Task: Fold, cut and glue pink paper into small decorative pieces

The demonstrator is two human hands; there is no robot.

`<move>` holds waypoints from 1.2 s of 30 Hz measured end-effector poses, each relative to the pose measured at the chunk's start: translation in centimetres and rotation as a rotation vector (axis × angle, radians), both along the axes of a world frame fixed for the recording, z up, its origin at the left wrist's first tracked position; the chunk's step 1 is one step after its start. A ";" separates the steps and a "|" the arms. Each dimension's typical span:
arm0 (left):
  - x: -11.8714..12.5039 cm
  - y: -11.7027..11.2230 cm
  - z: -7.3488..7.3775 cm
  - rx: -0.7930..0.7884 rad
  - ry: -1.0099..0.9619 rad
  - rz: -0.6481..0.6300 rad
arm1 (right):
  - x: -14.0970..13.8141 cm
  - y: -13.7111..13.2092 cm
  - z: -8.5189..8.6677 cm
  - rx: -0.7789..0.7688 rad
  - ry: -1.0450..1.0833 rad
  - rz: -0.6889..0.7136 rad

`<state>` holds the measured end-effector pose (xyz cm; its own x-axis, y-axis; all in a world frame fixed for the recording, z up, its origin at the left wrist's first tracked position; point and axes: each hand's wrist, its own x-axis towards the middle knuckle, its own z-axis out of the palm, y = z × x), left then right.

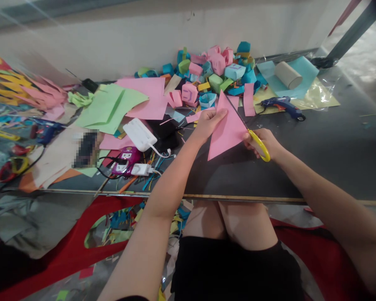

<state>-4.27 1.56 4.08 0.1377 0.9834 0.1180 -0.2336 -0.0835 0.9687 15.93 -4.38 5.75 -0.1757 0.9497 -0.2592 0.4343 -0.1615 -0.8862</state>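
Note:
A folded-looking triangular sheet of pink paper [226, 133] is held up over the dark table, its point toward the wall. My left hand [210, 122] pinches it near its left edge, thumb on top. In my right hand [263, 143] is a pair of scissors [260, 147] with yellow handles, fingers closed around the loops. The dark blades lie along the paper's right edge; I cannot tell whether they are parted. Just behind the paper are pink strips [249, 99] and a heap of small folded paper pieces [217, 65] in pink, blue and green.
A blue glue gun [283, 106] and a cardboard tube [288, 75] are at the back right. To the left lie green sheets [111, 108], a white power bank [140, 134], a purple power strip [125, 161] and cables. The table's front edge [238, 197] runs above my lap.

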 end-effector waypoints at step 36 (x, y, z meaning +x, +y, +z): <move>-0.4 -0.1 -0.6 0.016 0.055 -0.117 | 0.4 -0.1 -0.6 0.151 0.093 -0.050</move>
